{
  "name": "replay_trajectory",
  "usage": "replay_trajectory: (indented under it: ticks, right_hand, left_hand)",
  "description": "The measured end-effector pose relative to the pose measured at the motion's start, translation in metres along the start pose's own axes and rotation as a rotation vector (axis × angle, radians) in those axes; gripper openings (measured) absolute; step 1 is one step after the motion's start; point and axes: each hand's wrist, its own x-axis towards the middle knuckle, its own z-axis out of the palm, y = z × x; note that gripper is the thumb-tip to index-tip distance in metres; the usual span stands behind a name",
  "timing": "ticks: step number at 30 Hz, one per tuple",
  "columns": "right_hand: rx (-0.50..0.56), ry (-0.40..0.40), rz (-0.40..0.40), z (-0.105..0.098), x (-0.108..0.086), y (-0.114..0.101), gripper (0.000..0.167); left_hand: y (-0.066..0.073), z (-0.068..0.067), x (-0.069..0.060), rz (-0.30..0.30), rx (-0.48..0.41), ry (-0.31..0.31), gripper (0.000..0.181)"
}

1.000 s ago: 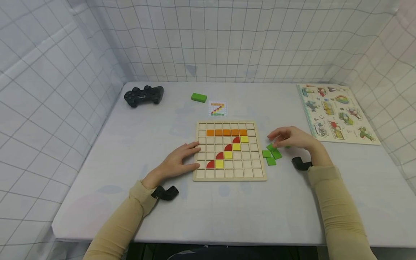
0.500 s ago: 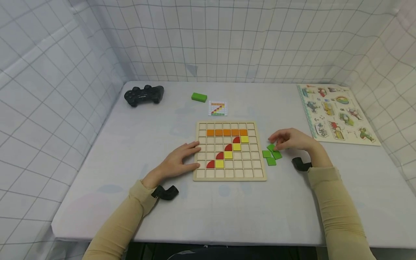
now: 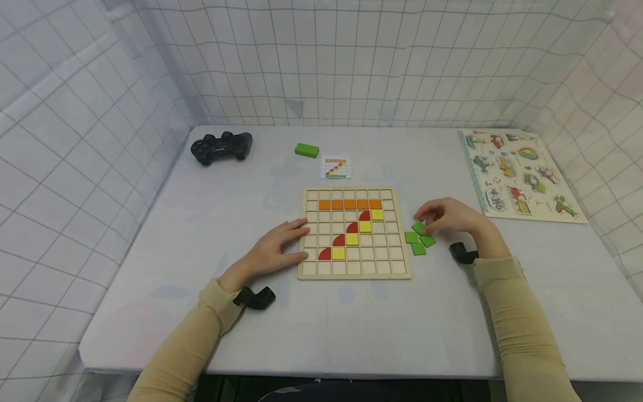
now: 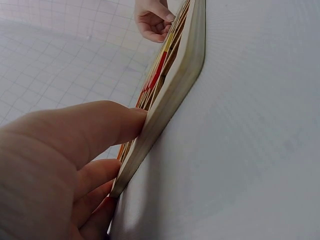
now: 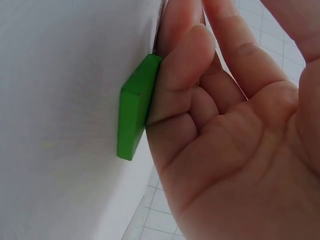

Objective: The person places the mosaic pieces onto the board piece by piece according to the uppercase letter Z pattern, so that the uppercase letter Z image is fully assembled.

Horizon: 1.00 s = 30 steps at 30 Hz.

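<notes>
A wooden grid board (image 3: pixel 354 277) lies mid-table, bearing a row of orange squares (image 3: pixel 350 204) and a diagonal of red quarter-circle pieces (image 3: pixel 339 240) beside yellow squares (image 3: pixel 352 239). My left hand (image 3: pixel 268 251) rests on the board's left edge, thumb and fingers spread. Right of the board, my right hand (image 3: pixel 452 215) hovers low over several loose green square tiles (image 3: pixel 419 249), its fingers loosely curled. The right wrist view has one green tile (image 5: pixel 131 115) beside the little finger; nothing shows pinched there, though the fingertips are partly hidden.
Behind the board lie a small pattern card (image 3: pixel 335 167) and a green block (image 3: pixel 307 149). A black game controller (image 3: pixel 221 148) sits at the back left. An illustrated puzzle board (image 3: pixel 545 202) lies at the back right. Grid-patterned cloth walls (image 3: pixel 351 72) surround the table.
My right hand has shifted slightly toward me, then stays nearly still over the green tiles. A green tile seen under it a second ago is now hidden in the head view. My left hand keeps its place.
</notes>
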Motion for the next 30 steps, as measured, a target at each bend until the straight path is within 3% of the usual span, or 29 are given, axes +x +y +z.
replay_trajectory:
  ticks: [17,30]
  right_hand:
    - [-0.03,0.012,0.021,-0.001,-0.007,-0.013,0.034]
    - [-0.027,0.023,0.038,0.001,-0.001,-0.003,0.031]
  left_hand:
    - [0.001,0.0,0.0,-0.004,0.004,0.002,0.061]
    - [0.003,-0.001,0.0,-0.01,-0.005,-0.003,0.061]
